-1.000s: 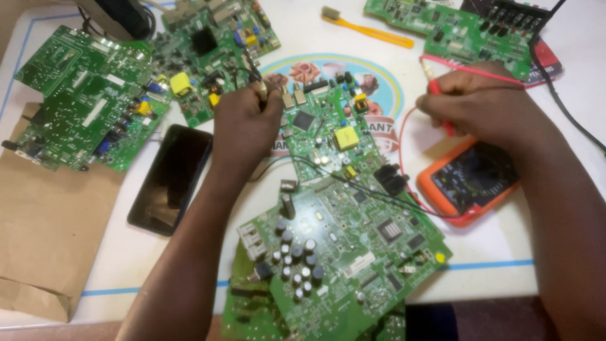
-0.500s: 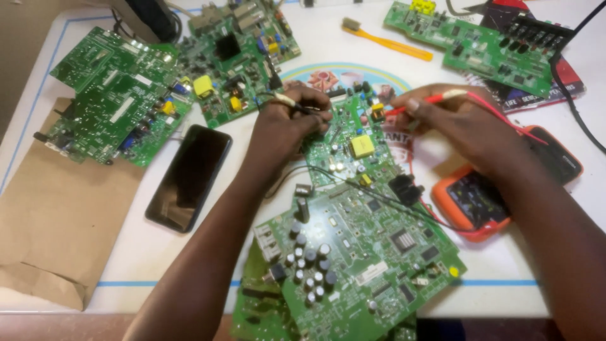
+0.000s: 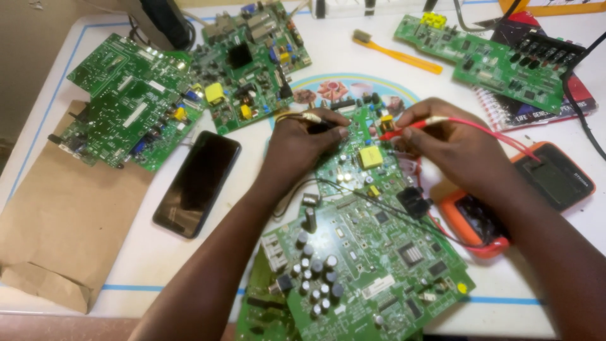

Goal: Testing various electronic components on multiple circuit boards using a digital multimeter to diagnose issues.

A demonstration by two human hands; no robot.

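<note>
Under both my hands lies the green circuit board [image 3: 363, 165], flat on the white table [image 3: 126, 252] and propped partly over a larger green board [image 3: 372, 265] nearer to me, so its upper half sits right at my fingertips. My right hand [image 3: 451, 148] is closed in a pencil grip on the red probe [image 3: 410, 126], tilted so the tip comes down just left of my knuckles, near the yellow block component [image 3: 370, 156]; that angle appears to keep the tip in my sight. Its red lead [image 3: 499, 136] runs off to the right of that hand towards the orange multimeter [image 3: 524, 196], which lies beside and partly beneath my right wrist, I judge so its screen stays in view. My left hand [image 3: 300, 148] is curled shut over the board's left edge, pinching what looks like the other probe [image 3: 309, 117]; its tip is hidden under my fingers. A thin black lead [image 3: 360, 196] trails from below that hand across the larger board.

Left of my left forearm a dark phone [image 3: 197, 183] lies face up, with a brown paper bag [image 3: 60, 221] beyond it. Above the left hand sit two more green boards [image 3: 189, 82]; above the right, an orange toothbrush [image 3: 394, 53] and another board [image 3: 499, 60].
</note>
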